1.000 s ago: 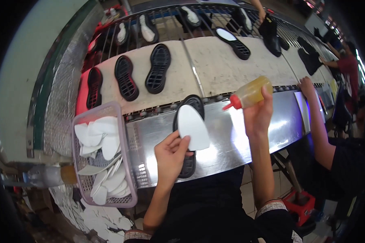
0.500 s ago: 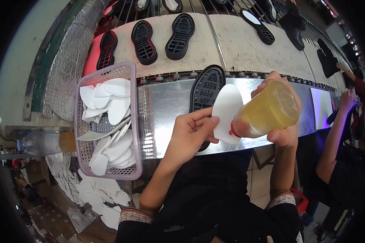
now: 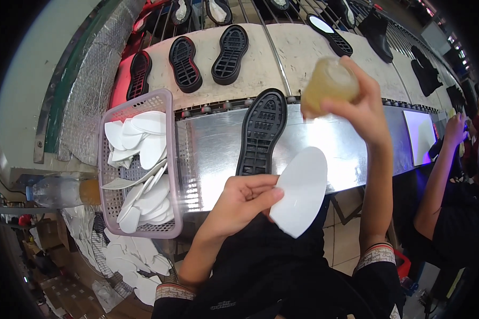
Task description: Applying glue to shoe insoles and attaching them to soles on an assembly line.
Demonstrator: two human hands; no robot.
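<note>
My left hand [image 3: 250, 204] pinches the side of a white foam-like insert [image 3: 303, 189], rounded at one end and cut straighter at the other, held over the near edge of the metal table [image 3: 207, 154]. A black shoe sole [image 3: 264, 127] with a gridded surface lies just beyond that hand. Raised to the right, above the table's far edge, my right hand [image 3: 364, 103] is wrapped round a squeeze bottle [image 3: 330, 87] of yellowish liquid. The bottle is tilted and smeared by motion, so its tip is hard to make out.
A lilac basket [image 3: 177, 159] of white inserts stands at the left, a plastic bottle [image 3: 64, 192] beside it. Past the table runs a conveyor [image 3: 202, 98] carrying several black soles [image 3: 185, 64]. At the right, a co-worker's arm [image 3: 436, 178] reaches toward the table.
My right hand has lifted the squeeze bottle away from the insert, up and toward the far side. My left hand has brought the insert nearer to me, uncovering more of the sole.
</note>
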